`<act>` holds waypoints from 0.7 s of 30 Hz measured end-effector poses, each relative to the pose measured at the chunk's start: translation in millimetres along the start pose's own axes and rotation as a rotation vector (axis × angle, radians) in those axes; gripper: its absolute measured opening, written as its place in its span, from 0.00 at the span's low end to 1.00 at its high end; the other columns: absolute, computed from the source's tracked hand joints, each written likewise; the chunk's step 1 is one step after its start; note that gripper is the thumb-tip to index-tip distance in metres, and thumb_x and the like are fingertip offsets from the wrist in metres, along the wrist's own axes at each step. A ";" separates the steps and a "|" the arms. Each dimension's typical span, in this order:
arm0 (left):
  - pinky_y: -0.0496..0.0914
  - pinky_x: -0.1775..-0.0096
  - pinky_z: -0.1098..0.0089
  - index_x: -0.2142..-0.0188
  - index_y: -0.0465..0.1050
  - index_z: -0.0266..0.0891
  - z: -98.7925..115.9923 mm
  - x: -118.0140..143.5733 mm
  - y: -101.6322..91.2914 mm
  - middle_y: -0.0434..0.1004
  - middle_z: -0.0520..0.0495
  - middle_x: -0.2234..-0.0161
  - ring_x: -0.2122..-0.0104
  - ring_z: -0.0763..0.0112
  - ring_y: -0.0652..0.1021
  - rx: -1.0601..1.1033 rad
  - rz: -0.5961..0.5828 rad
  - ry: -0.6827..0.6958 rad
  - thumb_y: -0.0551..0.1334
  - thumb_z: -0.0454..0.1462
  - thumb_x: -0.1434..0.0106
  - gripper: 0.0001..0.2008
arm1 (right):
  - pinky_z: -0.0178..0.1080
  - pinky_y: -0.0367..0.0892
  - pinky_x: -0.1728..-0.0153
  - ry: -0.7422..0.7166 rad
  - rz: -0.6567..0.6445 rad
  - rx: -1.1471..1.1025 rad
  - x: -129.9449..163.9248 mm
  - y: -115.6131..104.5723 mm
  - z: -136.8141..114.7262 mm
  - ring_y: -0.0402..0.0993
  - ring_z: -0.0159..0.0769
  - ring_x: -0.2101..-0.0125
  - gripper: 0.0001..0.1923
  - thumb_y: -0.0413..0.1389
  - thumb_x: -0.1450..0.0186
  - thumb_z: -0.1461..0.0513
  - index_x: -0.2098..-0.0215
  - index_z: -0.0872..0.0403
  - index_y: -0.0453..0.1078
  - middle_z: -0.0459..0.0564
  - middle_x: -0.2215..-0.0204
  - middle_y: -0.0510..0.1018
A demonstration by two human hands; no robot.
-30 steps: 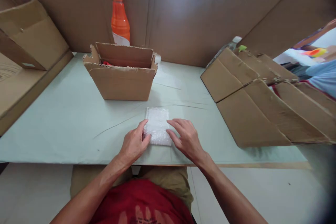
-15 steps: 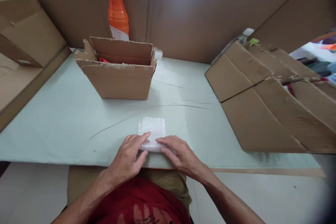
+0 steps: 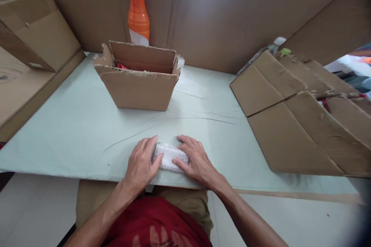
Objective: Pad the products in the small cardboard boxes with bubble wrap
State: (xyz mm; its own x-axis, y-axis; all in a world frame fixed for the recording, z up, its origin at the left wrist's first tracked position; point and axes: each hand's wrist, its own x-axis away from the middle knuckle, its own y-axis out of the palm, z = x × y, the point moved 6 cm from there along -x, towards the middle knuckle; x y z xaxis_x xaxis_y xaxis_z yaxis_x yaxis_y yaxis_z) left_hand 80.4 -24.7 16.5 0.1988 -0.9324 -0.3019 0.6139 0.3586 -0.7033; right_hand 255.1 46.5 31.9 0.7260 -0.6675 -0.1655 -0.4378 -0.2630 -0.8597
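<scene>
A folded piece of bubble wrap (image 3: pixel 169 157) lies near the front edge of the cloth-covered table. My left hand (image 3: pixel 144 160) grips its left end, thumb on top and fingers along the far side. At the right end, my right hand (image 3: pixel 194 159) presses its thumb on the top face while the fingers curl over the far corner. Whether anything is inside the wrap I cannot tell.
An open cardboard box (image 3: pixel 139 88) with something red inside stands beyond the hands. An orange bottle (image 3: pixel 138 17) is behind it. Cardboard boxes (image 3: pixel 292 135) stand at the right, and another carton (image 3: pixel 52 38) at the left. A pale green cloth (image 3: pixel 84 123) covers the table.
The flat flap of bubble wrap has been folded over, so the piece is now a short, narrow bundle. Both hands have shifted outward to its ends. The view has moved slightly.
</scene>
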 end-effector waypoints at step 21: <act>0.57 0.35 0.42 0.36 0.66 0.43 22.1 -121.8 -124.0 0.73 0.41 0.41 0.36 0.46 0.66 -0.158 0.372 0.400 0.61 0.29 0.40 0.31 | 0.46 0.75 0.60 0.034 0.139 -0.111 4.2 -39.8 -5.2 0.78 0.42 0.65 0.06 0.60 0.34 0.59 0.58 0.48 0.71 0.49 0.64 0.81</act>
State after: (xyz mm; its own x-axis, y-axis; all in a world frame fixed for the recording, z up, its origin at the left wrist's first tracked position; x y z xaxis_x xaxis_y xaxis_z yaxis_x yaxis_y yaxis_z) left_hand -3.0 43.4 154.7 0.0558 -0.6628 -0.7467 0.4297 0.6910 -0.5812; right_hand 272.8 50.6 67.9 0.6373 -0.7251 -0.2610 -0.5899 -0.2411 -0.7706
